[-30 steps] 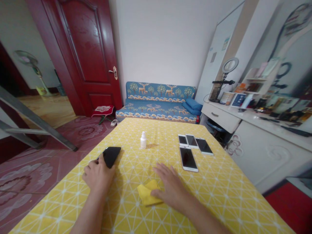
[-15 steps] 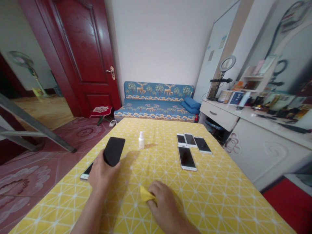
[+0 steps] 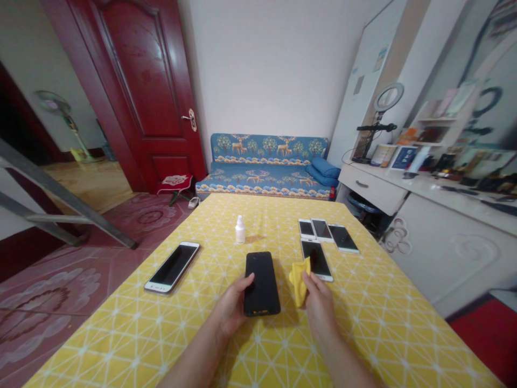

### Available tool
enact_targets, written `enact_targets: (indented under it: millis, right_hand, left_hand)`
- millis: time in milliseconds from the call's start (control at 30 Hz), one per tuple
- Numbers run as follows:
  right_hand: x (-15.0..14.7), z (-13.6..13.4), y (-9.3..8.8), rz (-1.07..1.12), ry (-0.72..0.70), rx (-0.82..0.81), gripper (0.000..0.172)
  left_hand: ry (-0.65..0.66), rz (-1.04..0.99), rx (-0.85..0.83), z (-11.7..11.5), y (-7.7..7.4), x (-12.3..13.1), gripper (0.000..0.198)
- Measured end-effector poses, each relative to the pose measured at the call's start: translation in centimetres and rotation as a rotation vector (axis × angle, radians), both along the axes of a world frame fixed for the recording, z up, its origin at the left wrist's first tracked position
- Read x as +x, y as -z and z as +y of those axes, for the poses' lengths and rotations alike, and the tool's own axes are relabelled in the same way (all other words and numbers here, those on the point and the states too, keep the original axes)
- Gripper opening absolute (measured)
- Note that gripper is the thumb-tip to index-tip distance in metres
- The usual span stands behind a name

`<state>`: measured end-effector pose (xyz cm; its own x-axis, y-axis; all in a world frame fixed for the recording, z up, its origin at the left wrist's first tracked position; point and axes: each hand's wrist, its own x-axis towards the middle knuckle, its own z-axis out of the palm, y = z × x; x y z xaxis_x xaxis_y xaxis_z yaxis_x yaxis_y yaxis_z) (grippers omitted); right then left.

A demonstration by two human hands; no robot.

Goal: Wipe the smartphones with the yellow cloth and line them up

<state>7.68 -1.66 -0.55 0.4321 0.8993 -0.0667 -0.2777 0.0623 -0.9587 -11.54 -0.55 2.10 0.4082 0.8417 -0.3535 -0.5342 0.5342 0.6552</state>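
Note:
A black smartphone [image 3: 262, 284] is gripped along its left edge by my left hand [image 3: 234, 306], thumb on its front, above the middle of the table. To its right, my right hand [image 3: 321, 302] pinches a crumpled yellow cloth [image 3: 299, 281], which hangs apart from the phone. Behind the cloth lies a white phone [image 3: 317, 260] with a dark screen, partly hidden by it. Another white phone [image 3: 173, 267] lies face up on the left. A small white bottle [image 3: 240, 230] stands upright beyond the black phone.
Several more phones [image 3: 322, 229] lie at the back right of the table with its yellow patterned cloth [image 3: 258, 355]. A blue sofa [image 3: 266, 178] stands past the far edge. On the right is a white dresser [image 3: 371, 186]; a metal ladder [image 3: 76, 202] stands at the left.
My left hand has brought the black phone from the left to the table's middle, uncovering the white phone there. My right hand has lifted the yellow cloth and moved right.

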Motion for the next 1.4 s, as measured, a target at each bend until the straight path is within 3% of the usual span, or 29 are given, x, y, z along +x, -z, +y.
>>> enact_targets:
  millis: [100, 233, 433, 633, 800, 933, 1067, 1300, 1400]
  right_hand:
    - [-0.4, -0.4, -0.8, -0.255, 0.024, 0.113, 0.027]
    - [-1.7, -1.6, -2.4, -0.687, -0.128, 0.335, 0.020]
    - [-4.2, -3.9, -3.2, -1.185, -0.288, 0.586, 0.022]
    - [-4.6, -4.4, -3.9, -1.358, -0.364, 0.665, 0.025]
    - [-2.1, -2.3, -2.8, -1.314, -0.156, 0.516, 0.027]
    - [0.4, -0.7, -1.8, -1.105, -0.050, 0.322, 0.027]
    - [1.2, -0.1, -1.6, -0.861, 0.029, 0.258, 0.028]
    - [-1.9, -1.2, -1.7, -0.797, -0.058, 0.364, 0.034]
    - [-2.6, -1.6, -1.7, -0.741, -0.129, 0.395, 0.037]
  left_hand:
    - [0.090, -0.088, -0.037, 0.4, 0.6, 0.2, 0.043]
    - [0.194, -0.144, -0.027, 0.3, 0.6, 0.4, 0.037]
    - [0.103, -0.214, -0.079, -0.2, -0.6, 0.3, 0.026]
    - [0.101, -0.266, -0.117, -0.5, -1.2, 0.5, 0.028]
    - [0.171, -0.169, -0.028, -0.5, -0.1, 0.5, 0.037]
    - [0.313, -0.118, 0.025, -0.9, -0.1, 0.3, 0.051]
    - [0.434, -0.115, 0.079, -1.4, -0.6, 0.5, 0.063]
    - [0.424, -0.073, 0.207, -2.2, -0.7, 0.7, 0.053]
    - [0.451, -0.005, 0.268, -2.1, -0.6, 0.5, 0.071]
